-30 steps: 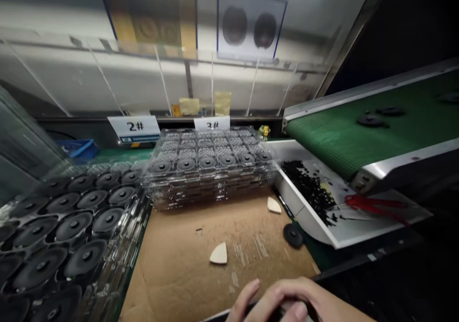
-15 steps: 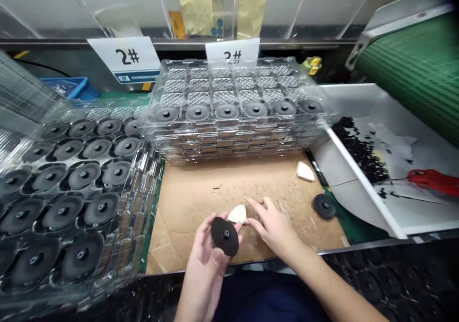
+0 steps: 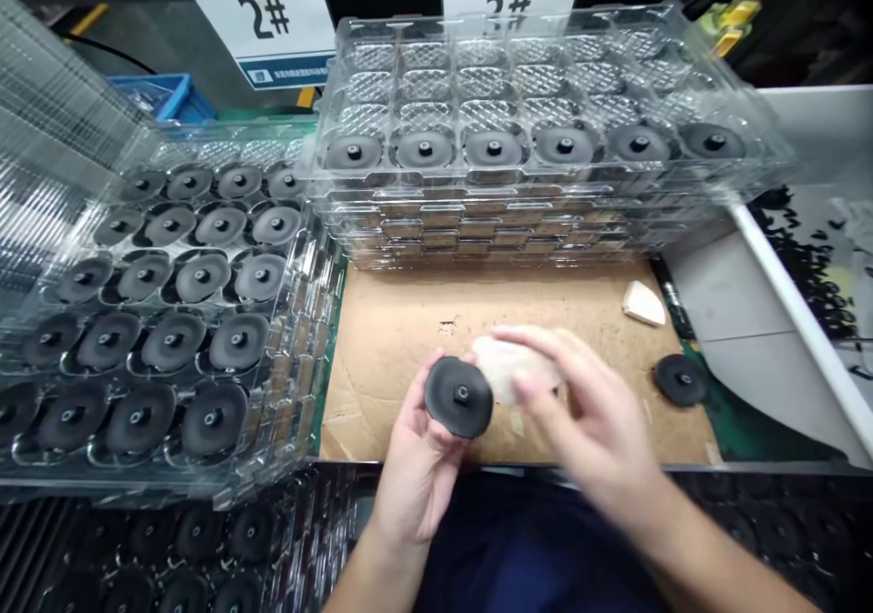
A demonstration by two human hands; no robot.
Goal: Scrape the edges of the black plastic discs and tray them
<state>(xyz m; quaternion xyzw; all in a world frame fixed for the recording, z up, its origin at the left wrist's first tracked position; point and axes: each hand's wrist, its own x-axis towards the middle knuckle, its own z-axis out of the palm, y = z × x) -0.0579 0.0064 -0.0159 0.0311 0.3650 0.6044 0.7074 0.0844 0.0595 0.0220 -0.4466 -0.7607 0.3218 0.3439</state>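
My left hand (image 3: 424, 467) grips a round black disc (image 3: 454, 404) by its edge, its small hub facing up at me. In my right hand (image 3: 593, 404) is a cream-white wedge-shaped pad (image 3: 505, 367), blurred by motion and pinched between thumb and fingers. The pad is close beside the disc's right edge; whether they touch I cannot tell. Both hands are above a brown cardboard sheet (image 3: 388, 322). On the cardboard's right side lie another white pad (image 3: 643, 304) and a second black disc (image 3: 680, 380).
A stack of clear plastic trays (image 3: 532, 181) stands behind the cardboard, its front row filled with discs. More disc-filled trays (image 3: 273, 404) are at the left. A white bin (image 3: 784, 286) with small black pieces is at the right, a blue bin (image 3: 181, 99) at the back left.
My right hand has taken hold of the white pad and lifted it beside the disc. My left hand still holds the disc. The view has tilted down and come closer.
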